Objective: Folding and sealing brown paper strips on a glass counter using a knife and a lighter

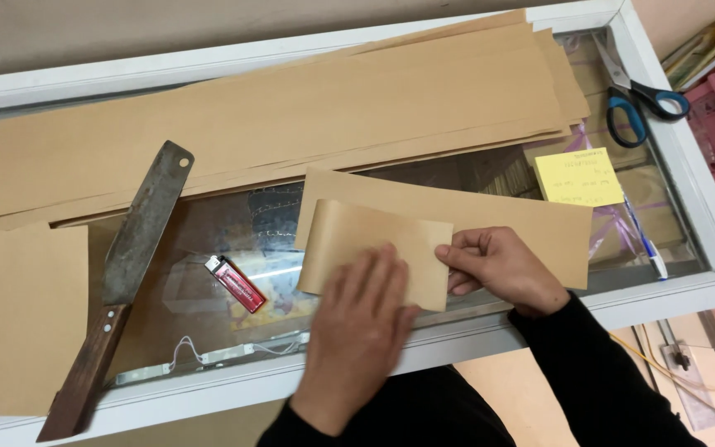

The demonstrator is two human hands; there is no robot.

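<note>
Left hand (362,319) spread flat, pressing folded brown paper strip (374,248); right hand (498,269) pinching fold edge. Judgement: align edges, crease firmly. Lighter (235,283), knife (126,273) left of strip.

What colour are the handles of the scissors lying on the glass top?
Blue handles on the scissors, seen in the head view at the top right corner.

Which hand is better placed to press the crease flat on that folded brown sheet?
Likely the left hand: it lies flat on the folded brown paper, while the right hand pinches its right edge.
</note>
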